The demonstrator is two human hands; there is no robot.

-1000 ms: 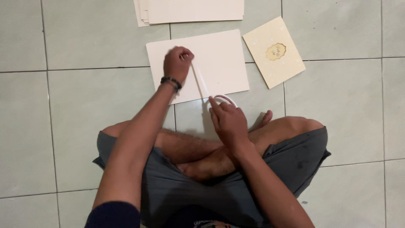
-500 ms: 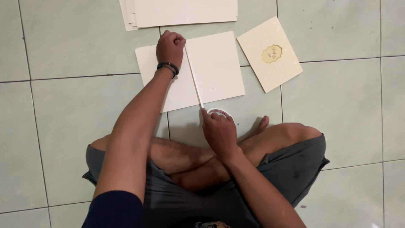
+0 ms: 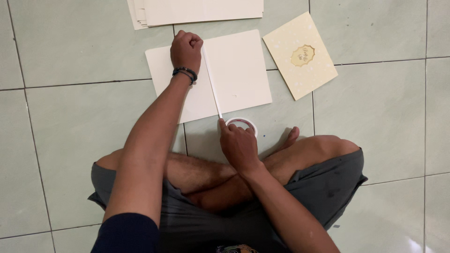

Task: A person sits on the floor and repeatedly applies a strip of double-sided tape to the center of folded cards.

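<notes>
I sit cross-legged on a tiled floor. A cream sheet of card (image 3: 239, 75) lies open in front of my knees. My left hand (image 3: 186, 48) is closed on the far end of a white tape strip (image 3: 212, 83) at the sheet's top edge. The strip runs straight down the sheet's middle to a white tape roll (image 3: 242, 124) at the near edge. My right hand (image 3: 238, 145) grips that roll, with a fingertip pressing the strip where it leaves the sheet. A dark bracelet sits on my left wrist.
A stack of cream sheets (image 3: 197, 10) lies at the top of the view. A yellow card with a gold oval emblem (image 3: 300, 55) lies tilted to the right of the open sheet. My bare foot (image 3: 289, 138) pokes out beside the roll.
My left hand has carried the strip's end farther up the sheet, and the strip now lies stretched along the sheet's middle. My right hand and the roll stayed at the near edge.
</notes>
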